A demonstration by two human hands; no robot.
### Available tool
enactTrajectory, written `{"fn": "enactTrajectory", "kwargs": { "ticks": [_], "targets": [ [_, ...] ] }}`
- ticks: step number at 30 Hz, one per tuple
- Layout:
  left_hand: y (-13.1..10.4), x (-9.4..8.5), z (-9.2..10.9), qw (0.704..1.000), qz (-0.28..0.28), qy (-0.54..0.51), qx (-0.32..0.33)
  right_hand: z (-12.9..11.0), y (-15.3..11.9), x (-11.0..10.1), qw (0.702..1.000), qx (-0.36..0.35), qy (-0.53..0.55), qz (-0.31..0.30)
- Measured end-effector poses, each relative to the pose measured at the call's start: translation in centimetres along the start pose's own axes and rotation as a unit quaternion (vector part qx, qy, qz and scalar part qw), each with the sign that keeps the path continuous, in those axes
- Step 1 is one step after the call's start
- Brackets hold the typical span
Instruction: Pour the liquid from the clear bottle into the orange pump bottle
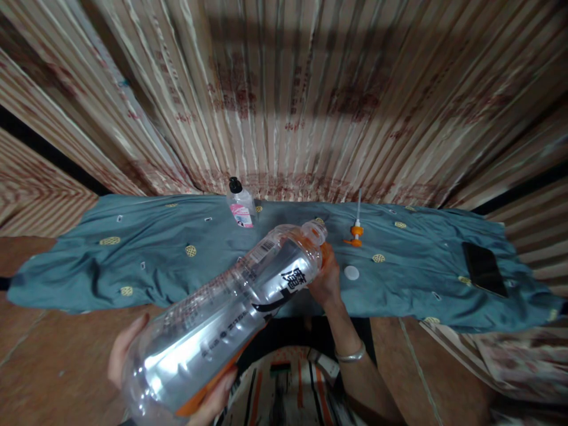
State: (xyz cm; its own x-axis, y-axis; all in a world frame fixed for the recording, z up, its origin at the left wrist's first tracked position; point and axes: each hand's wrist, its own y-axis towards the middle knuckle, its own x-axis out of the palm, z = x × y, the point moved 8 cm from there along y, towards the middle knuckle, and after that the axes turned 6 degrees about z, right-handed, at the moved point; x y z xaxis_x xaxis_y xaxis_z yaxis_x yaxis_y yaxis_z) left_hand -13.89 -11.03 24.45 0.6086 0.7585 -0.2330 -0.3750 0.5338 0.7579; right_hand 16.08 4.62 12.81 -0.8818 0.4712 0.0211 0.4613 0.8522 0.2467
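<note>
So I've got this big clear bottle with a silver label up off the desk, tilted, base end close to me and neck pointing away to the right. My left hand is wrapped around the base end, digits showing on both sides of it. My right hand is up by the neck, curled around something orange that's mostly hidden, so I can't tell what it is. Bracelet on that wrist. Just right of that hand there's a white disc lying flat, with an orange pump top and its tube behind it. Pink-labelled bottle with a black top stands toward the back left, dark phone-like slab far right.
</note>
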Motion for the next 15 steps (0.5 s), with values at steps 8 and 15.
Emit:
{"fn": "enactTrajectory", "kwargs": {
  "ticks": [8,15],
  "targets": [
    [-0.15,-0.21,-0.30,1.000,0.003,0.027,-0.007,0.18,0.00,-0.18,1.000,0.009,-0.019,-0.004],
    [-0.26,-0.33,-0.27,0.999,-0.008,0.045,0.005,0.07,0.04,-0.33,1.000,0.013,-0.019,0.007]
  ]
}}
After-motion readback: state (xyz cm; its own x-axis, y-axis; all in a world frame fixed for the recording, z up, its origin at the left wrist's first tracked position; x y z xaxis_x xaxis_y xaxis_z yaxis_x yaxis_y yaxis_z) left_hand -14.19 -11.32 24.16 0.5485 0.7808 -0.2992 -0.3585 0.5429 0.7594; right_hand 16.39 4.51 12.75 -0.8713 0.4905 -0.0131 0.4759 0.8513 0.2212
